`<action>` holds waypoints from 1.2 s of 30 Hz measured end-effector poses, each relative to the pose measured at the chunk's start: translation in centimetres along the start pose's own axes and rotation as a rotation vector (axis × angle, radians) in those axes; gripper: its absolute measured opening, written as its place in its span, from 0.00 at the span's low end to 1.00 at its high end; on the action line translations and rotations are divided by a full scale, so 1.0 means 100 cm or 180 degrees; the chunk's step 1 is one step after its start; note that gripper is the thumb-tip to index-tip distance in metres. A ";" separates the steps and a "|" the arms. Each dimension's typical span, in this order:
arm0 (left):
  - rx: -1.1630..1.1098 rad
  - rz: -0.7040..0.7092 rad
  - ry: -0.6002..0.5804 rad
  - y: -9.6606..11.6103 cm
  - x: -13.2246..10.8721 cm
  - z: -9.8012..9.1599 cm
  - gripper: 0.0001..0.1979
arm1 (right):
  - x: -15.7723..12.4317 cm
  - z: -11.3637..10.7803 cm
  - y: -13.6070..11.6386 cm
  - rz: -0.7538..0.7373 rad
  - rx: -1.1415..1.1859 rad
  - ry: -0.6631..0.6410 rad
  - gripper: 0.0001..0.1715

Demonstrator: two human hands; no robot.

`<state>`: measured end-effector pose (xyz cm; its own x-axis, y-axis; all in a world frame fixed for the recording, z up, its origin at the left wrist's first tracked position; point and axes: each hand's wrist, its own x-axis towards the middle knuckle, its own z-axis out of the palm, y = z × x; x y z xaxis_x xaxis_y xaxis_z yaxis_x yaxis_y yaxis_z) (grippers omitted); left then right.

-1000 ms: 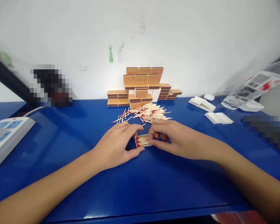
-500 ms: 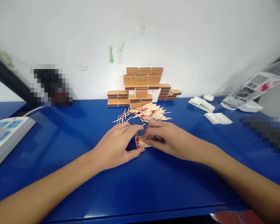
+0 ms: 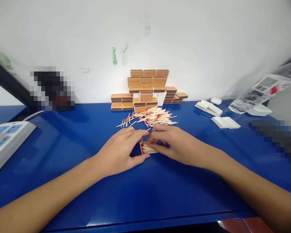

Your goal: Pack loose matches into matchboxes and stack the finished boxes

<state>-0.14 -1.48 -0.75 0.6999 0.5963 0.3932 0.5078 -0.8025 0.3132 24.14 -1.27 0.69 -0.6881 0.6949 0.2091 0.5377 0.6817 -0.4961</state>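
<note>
Right hand (image 3: 177, 144) is covering much of the match tray (image 3: 147, 148) | red match heads are showing (left end) — left hand (image 3: 122, 150) is pinching its edge, both hands' fingers are gripping it.

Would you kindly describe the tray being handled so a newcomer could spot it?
On the blue table, look just in front of the loose matches. Between the left hand and right hand lies a small open tray; unlike the closed boxes by the wall, its red-tipped matches show.
</note>
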 end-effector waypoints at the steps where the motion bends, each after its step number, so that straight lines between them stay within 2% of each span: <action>1: -0.0011 0.0004 -0.0003 0.000 0.000 0.000 0.24 | 0.000 0.001 0.000 -0.0003 0.0009 -0.0016 0.05; 8: -0.0063 -0.0030 -0.0032 0.000 0.001 -0.001 0.23 | -0.002 0.003 -0.002 -0.0011 -0.0239 0.0099 0.05; 12: -0.0049 -0.0013 0.0011 -0.001 0.001 0.000 0.25 | -0.002 0.001 -0.001 -0.0021 -0.0107 -0.0023 0.05; 36: -0.0057 -0.0111 -0.0099 0.000 0.001 -0.001 0.26 | -0.001 -0.002 0.004 -0.0180 -0.0843 0.0029 0.09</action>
<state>-0.11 -1.37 -0.59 0.6973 0.6228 0.3547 0.5233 -0.7806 0.3418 24.48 -0.97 0.59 -0.7168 0.6552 0.2383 0.6081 0.7548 -0.2460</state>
